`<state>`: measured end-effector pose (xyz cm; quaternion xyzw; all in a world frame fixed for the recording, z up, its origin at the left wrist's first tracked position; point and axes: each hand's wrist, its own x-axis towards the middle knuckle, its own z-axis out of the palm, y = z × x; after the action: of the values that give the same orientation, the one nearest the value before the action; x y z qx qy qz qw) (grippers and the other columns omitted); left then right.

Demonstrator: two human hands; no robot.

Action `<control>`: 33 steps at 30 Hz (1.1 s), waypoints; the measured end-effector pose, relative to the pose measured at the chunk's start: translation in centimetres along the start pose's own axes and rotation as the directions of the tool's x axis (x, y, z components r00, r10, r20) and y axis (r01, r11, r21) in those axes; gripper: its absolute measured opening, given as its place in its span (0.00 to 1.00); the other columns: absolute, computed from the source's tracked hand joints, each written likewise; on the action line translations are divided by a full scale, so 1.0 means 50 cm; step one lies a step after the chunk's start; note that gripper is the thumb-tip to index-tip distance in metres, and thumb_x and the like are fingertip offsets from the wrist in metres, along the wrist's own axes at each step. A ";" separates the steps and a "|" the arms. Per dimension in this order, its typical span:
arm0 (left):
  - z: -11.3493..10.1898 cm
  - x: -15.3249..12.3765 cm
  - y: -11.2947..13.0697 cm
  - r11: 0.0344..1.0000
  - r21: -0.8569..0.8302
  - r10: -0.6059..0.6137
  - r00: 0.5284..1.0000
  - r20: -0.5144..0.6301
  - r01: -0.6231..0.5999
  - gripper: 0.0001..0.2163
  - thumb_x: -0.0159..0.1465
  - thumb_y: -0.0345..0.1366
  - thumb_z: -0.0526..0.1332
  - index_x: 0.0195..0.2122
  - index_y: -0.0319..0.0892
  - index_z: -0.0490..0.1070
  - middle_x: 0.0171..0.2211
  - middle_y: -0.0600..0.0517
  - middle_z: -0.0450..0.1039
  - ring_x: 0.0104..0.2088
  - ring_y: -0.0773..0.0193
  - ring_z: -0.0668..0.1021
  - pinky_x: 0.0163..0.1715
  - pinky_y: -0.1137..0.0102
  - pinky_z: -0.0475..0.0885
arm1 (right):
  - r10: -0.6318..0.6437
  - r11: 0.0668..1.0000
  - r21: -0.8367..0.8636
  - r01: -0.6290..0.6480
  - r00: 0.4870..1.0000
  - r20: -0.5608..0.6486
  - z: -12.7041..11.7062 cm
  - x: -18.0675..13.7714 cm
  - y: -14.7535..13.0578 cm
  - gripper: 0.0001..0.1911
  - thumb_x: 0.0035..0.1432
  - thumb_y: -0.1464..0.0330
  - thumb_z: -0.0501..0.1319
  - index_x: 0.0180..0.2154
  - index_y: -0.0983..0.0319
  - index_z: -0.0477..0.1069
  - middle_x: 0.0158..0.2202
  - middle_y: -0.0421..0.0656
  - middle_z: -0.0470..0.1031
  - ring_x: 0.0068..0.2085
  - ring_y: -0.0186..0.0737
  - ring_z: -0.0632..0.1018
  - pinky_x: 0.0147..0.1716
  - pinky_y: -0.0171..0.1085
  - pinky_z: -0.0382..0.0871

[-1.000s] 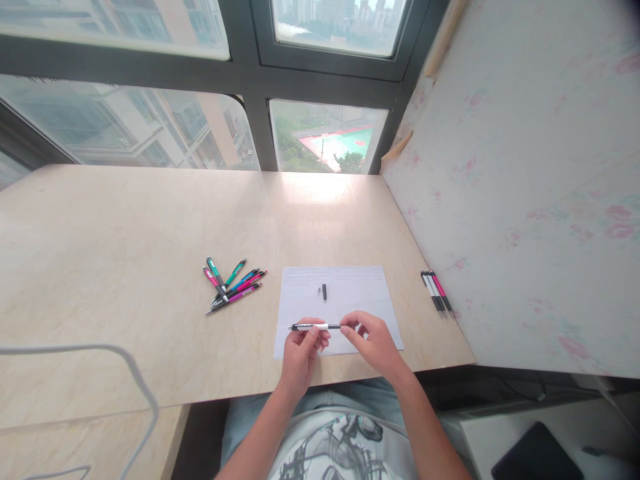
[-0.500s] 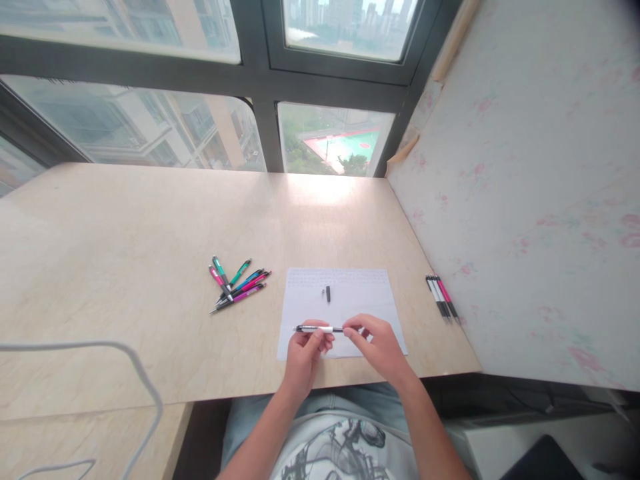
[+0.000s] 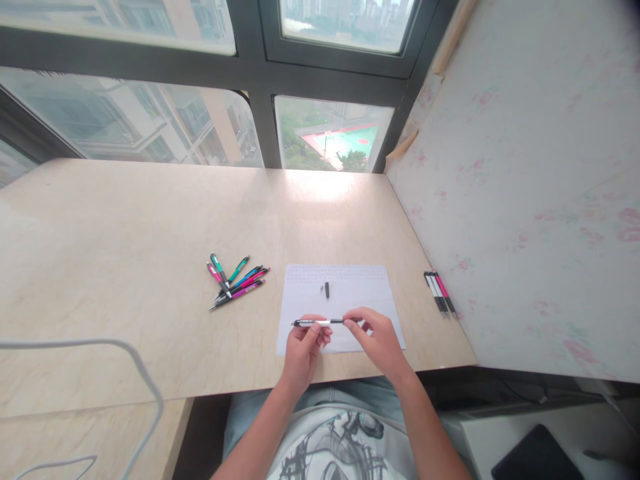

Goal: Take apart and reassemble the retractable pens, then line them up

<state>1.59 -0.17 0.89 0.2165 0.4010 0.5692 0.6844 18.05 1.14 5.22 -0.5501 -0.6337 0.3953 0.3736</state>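
Note:
Above the paper, my left hand (image 3: 303, 347) is closed around the barrel of a white click pen (image 3: 320, 323), its black clip end pointing left. My right hand (image 3: 373, 333) pinches the thin dark piece at the pen's right end with thumb and fingertips. Whether that piece is a refill I cannot tell for certain. Beneath both hands lies a white sheet of paper (image 3: 345, 287) with lines of writing along its top. On the sheet rest a black pen grip (image 3: 327, 290) and beside it a tiny dark pen tip (image 3: 321, 288).
Several coloured pens (image 3: 240, 283) lie in a loose pile left of the paper. Several white and pink pens (image 3: 440, 293) are lined up by the wall (image 3: 525, 200) at right. A grey cable (image 3: 135, 363) crosses the left of the table (image 3: 125, 253).
The dark piece in my right fingers shows longer beyond the white barrel than before. Both hands keep almost the same place, and the whole view has shifted slightly.

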 end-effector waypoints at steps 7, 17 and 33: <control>0.002 0.000 0.003 0.999 -0.039 0.005 1.000 0.001 -0.005 0.09 0.57 0.38 0.67 0.35 0.38 0.75 0.25 0.50 0.74 0.24 0.69 0.72 0.25 0.74 0.65 | -0.076 0.997 0.010 0.076 0.997 0.009 -0.004 -0.004 -0.010 0.07 0.57 0.70 0.59 0.37 0.58 0.74 0.36 0.43 0.77 0.37 0.39 0.76 0.29 0.34 0.69; -0.016 0.008 0.003 0.981 -0.192 -0.038 0.999 -0.007 0.036 0.08 0.57 0.37 0.66 0.36 0.39 0.75 0.25 0.52 0.73 0.24 0.71 0.72 0.24 0.75 0.65 | -0.077 0.994 -0.086 0.072 0.995 -0.061 -0.033 -0.010 -0.048 0.09 0.61 0.64 0.57 0.36 0.58 0.75 0.36 0.45 0.78 0.35 0.41 0.76 0.30 0.37 0.71; -0.015 0.003 0.004 0.973 -0.231 -0.024 1.000 0.020 0.028 0.07 0.58 0.35 0.66 0.36 0.39 0.75 0.26 0.51 0.73 0.25 0.70 0.72 0.24 0.76 0.64 | 0.037 0.960 -0.261 -0.098 0.973 -0.229 0.007 0.019 0.075 0.08 0.59 0.67 0.57 0.37 0.61 0.74 0.36 0.46 0.78 0.36 0.43 0.77 0.32 0.38 0.71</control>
<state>0.86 -0.08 0.55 0.1352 0.3288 0.6011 0.7157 19.13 2.38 1.71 -0.6581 -0.6169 0.2537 0.3493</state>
